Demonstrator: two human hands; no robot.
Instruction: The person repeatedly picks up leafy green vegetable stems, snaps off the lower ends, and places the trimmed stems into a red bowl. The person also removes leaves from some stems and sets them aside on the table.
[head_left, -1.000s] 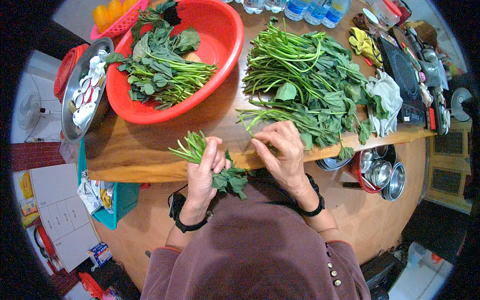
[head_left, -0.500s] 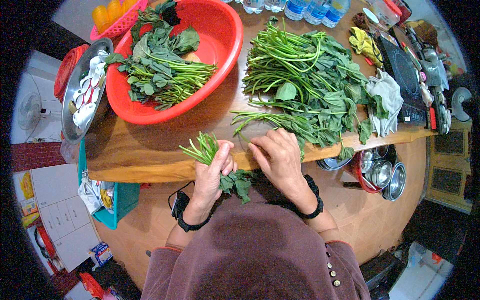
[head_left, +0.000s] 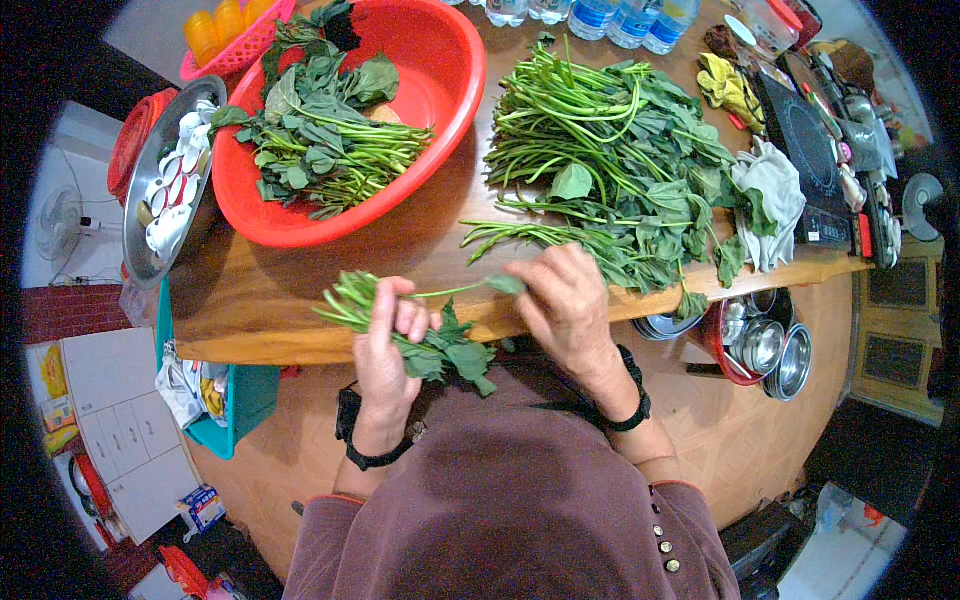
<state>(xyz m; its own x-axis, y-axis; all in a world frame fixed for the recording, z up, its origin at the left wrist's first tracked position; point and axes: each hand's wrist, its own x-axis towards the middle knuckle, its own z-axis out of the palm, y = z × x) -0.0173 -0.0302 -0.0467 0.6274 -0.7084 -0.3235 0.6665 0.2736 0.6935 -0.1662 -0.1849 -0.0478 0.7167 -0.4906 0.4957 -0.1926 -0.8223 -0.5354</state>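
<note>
Green sprig (head_left: 506, 285), seemingly pinched by right hand (head_left: 566, 308), likely needs aligning for bunching; left hand (head_left: 382, 345) clenches stems (head_left: 352, 300) above table's (head_left: 245, 310) near edge.

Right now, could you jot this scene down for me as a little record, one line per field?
Left hand: closed around a bunch of greens, cut stems pointing left
Right hand: fingers at a leafy stem that stretches across from the bunch; firmness of grip unclear
Table: wooden
Pile: more greens, beyond the right hand
Basin: red, left of the pile, greens inside
Far side: bottles
Right end: black cooktop, white cloth beside it
</note>
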